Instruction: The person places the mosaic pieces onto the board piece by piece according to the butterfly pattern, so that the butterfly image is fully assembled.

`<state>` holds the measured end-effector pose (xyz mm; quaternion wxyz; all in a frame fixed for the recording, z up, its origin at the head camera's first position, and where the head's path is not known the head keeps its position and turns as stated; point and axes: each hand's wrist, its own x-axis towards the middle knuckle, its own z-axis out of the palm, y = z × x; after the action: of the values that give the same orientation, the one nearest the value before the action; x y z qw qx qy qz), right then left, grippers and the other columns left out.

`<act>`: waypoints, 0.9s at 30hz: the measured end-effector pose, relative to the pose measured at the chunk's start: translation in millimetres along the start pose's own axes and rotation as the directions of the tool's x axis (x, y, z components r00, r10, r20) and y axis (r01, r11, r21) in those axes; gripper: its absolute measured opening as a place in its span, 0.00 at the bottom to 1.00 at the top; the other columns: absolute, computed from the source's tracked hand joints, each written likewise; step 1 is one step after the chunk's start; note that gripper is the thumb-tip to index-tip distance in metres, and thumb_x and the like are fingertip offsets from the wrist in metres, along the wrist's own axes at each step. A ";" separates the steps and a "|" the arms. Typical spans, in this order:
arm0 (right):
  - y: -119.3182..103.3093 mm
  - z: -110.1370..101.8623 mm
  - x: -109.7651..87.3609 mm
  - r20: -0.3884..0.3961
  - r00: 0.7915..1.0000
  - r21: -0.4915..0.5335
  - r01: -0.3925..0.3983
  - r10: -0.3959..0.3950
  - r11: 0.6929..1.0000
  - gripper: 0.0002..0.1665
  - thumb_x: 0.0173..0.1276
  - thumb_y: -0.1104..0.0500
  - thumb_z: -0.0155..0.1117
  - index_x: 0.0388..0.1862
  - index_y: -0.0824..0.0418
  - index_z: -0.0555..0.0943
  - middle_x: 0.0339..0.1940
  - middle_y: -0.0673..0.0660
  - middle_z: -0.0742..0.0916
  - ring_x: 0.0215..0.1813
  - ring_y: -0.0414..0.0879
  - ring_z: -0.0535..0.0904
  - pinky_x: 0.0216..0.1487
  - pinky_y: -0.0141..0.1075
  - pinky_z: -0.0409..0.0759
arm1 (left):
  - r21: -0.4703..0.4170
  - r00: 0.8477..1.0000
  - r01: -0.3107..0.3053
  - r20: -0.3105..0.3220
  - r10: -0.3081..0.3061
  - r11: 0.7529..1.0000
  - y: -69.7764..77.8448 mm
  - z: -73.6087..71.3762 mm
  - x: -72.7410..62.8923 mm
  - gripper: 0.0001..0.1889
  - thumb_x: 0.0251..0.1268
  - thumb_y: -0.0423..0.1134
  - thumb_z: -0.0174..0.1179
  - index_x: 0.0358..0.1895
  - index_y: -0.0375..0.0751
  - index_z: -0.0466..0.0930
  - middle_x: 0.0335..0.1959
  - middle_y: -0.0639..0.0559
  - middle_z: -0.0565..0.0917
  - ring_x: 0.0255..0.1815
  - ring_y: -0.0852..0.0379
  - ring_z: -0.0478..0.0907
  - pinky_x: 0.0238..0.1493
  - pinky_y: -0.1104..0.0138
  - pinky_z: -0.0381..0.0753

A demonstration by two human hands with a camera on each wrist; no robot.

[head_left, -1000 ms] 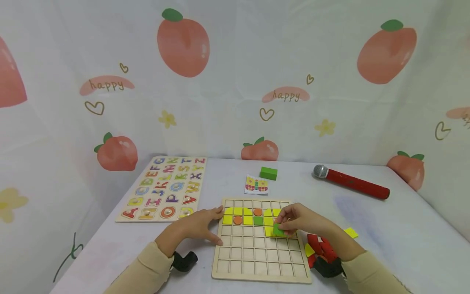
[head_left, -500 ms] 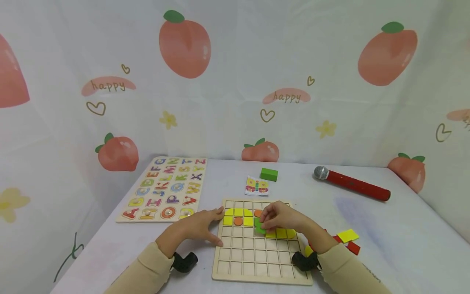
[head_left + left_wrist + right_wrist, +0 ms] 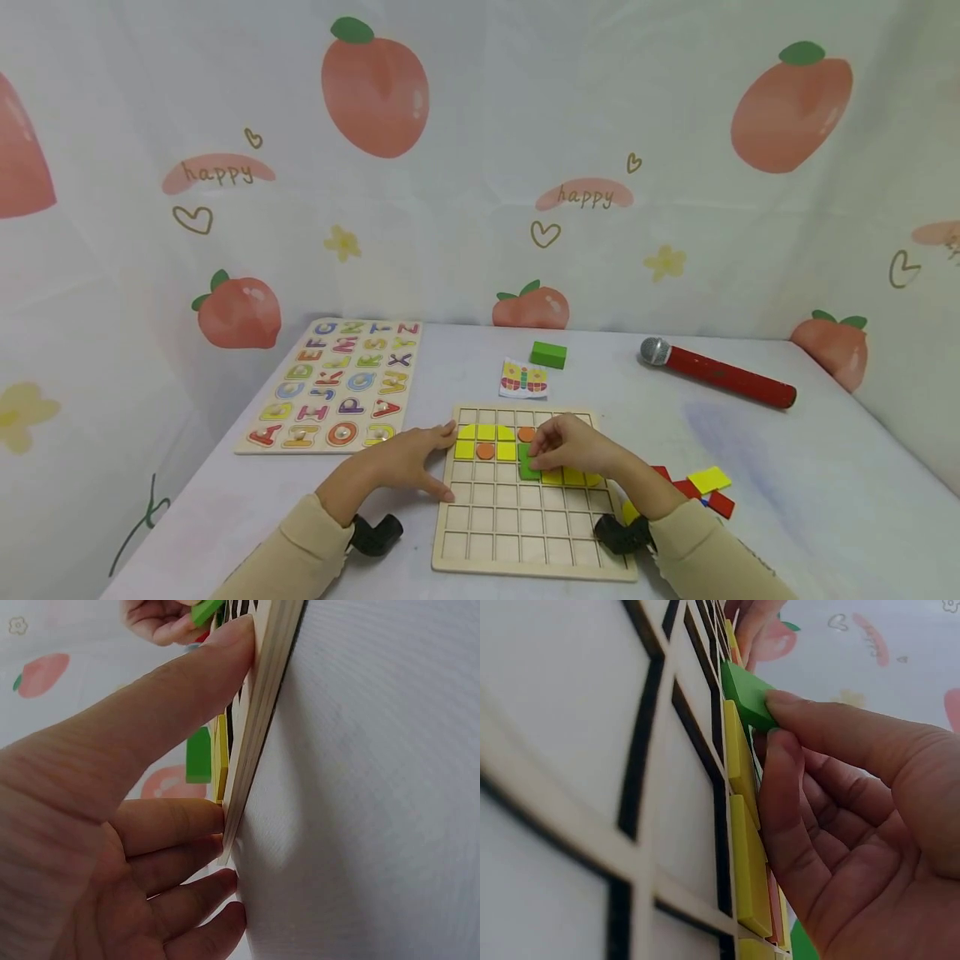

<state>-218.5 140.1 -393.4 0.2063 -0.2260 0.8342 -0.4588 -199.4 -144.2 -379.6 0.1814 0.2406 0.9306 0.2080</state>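
Within the past second, the right hand point(image 3: 581, 447) has travelled from near the right edge of a wooden grid board point(image 3: 534, 572) to its middle column, carrying a green tile point(image 3: 748, 696). This suggests the work in hand has reached the setting-down of this piece, though it does not look seated yet.

The right thumb and a fingertip are closed together on one side of the tile, parted only by its thickness. The tile projects ahead of them, tilted: its leading side is at or almost at the grid, the pinched side raised. It is in the fourth row from the board's far edge, just left of yellow tiles point(image 3: 573, 477).

The left hand point(image 3: 408, 460) is spread, holding no tile; its thumb touches the board's left edge, its index finger near the far left corner. Loose red tiles point(image 3: 722, 504) lie beyond the board's right edge.
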 end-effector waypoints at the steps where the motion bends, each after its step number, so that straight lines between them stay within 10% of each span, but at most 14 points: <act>1: -0.1 0.0 0.4 -0.005 1.000 -0.009 0.004 -0.004 1.000 0.10 0.58 0.59 0.69 0.32 0.66 0.81 0.23 0.48 0.81 0.25 0.38 0.72 0.27 0.25 0.73 | 0.000 1.000 0.000 -0.001 0.000 1.000 -0.3 0.1 0.0 0.49 0.42 0.57 0.71 0.70 0.44 0.61 0.74 0.51 0.55 0.74 0.45 0.53 0.72 0.49 0.56; 27: -2.1 0.4 0.5 -0.009 1.000 -0.119 0.021 -0.022 0.993 0.05 0.56 0.61 0.70 0.27 0.62 0.83 0.24 0.49 0.82 0.27 0.40 0.71 0.28 0.26 0.72 | -0.014 1.000 -0.015 0.000 0.015 1.000 0.8 -1.4 -0.2 0.49 0.42 0.56 0.71 0.70 0.43 0.60 0.74 0.49 0.55 0.74 0.45 0.53 0.72 0.49 0.56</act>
<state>-218.3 138.5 -391.9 0.1829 -0.2446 0.8587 -0.4116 -199.6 -144.1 -378.0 0.1818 0.2461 0.9272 0.2160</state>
